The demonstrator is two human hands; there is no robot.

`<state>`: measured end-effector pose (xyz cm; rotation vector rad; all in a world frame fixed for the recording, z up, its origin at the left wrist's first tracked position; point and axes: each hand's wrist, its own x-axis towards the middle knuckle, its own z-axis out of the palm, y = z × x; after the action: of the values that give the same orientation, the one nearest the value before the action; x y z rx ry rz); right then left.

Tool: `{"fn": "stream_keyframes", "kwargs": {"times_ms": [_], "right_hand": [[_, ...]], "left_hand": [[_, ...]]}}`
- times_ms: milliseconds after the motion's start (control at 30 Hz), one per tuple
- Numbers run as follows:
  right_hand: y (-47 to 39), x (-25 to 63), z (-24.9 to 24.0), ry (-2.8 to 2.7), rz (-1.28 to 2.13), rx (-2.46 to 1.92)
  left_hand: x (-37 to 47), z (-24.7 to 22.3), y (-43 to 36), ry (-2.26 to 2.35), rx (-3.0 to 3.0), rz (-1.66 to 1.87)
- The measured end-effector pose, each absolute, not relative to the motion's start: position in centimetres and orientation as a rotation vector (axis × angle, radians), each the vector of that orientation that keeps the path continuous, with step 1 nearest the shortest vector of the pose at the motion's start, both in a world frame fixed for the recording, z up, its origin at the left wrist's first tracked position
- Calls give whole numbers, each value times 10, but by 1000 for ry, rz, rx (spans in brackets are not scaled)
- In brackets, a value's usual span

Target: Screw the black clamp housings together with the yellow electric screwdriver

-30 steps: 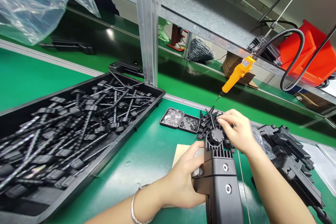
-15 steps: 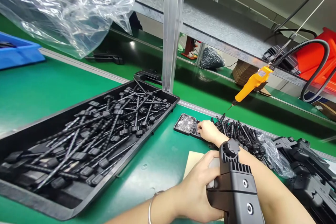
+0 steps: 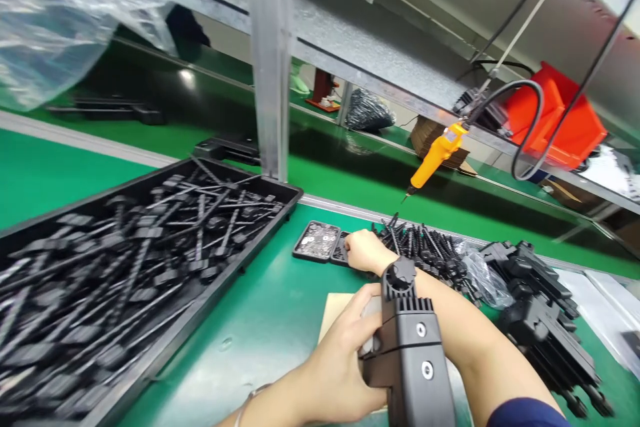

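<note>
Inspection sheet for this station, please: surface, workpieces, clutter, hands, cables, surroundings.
Surface: green bench; pale board partly hidden behind the left hand.
Workpieces: black housing, two screw heads showing; dark tray of small parts, silvery tray beside it.
Clutter: bin piled with rods; more rods, loose plastic and black assemblies at right.
Hands: left grips housing; right hand at dark tray, fingertips hidden, grasp unclear.
Cables: looped hose to hanging yellow driver.
Surroundings: metal shelf, red bin.

Metal shelf (image 3: pixel 350 40) above green workbench (image 3: pixel 280 300)
</note>
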<state>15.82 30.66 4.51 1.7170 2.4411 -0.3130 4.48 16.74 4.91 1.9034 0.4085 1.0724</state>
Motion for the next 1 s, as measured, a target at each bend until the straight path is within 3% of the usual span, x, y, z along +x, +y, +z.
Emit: {"fn": "stream_keyframes", "kwargs": {"times_ms": [467, 667, 833, 1000], "right_hand": [[301, 163, 64, 2658, -540, 1838], [265, 198, 128, 2793, -795, 1977], [181, 240, 189, 3218, -1068, 1747], [140, 239, 198, 3375, -1227, 1483]], "left_hand": [[43, 39, 170, 490, 2096, 1107], [44, 43, 167, 470, 1993, 1034], [46, 49, 167, 438, 1971, 1073], [47, 50, 167, 383, 1948, 1125]]}}
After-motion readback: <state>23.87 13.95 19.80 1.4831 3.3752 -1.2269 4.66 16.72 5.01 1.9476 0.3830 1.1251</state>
